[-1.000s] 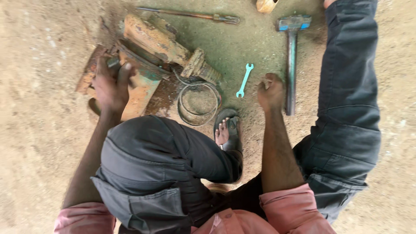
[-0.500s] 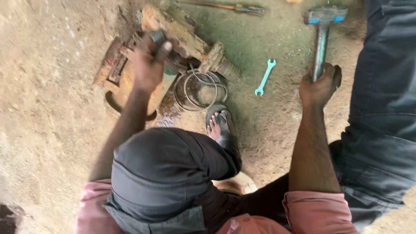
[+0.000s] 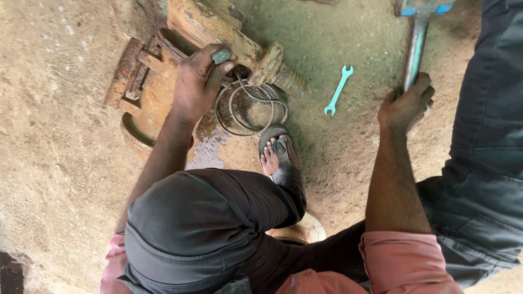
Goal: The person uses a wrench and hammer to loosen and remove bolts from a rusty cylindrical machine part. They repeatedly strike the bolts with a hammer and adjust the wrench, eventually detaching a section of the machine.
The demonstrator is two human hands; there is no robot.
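On the sandy ground in the upper left of the frame lies a rusted casting (image 3: 158, 92), a heavy orange-brown metal body with flanges, ribs and a threaded stub end pointing toward the centre. The left hand (image 3: 199, 81) rests on top of it, grip narrow, fingers pinching a small grey block (image 3: 221, 55) against the casting's upper face. Whether the block is a nut, a wedge or a loose part cannot be told. The right hand (image 3: 406, 106), at right of centre, has its grip closed round the lower end of a hammer (image 3: 417, 46) handle; the hammer lies flat on the ground, its blue-green head at the top edge, not raised.

Progress, as judged: the casting is held steady and the block is positioned, but the hammer is only grasped, so no blow is being delivered at this moment. The spanner (image 3: 338, 90), small, open-ended and turquoise, lies untouched between casting and hammer.

Materials: the casting is flaky, pitted iron. A coil of wire (image 3: 250, 106), thin and grey, lies just below the stub. A wet patch (image 3: 207, 149) darkens the ground under the casting. A sandalled foot (image 3: 275, 155) stands beside the coil. The ground is coarse, dusty, greenish toward the top.
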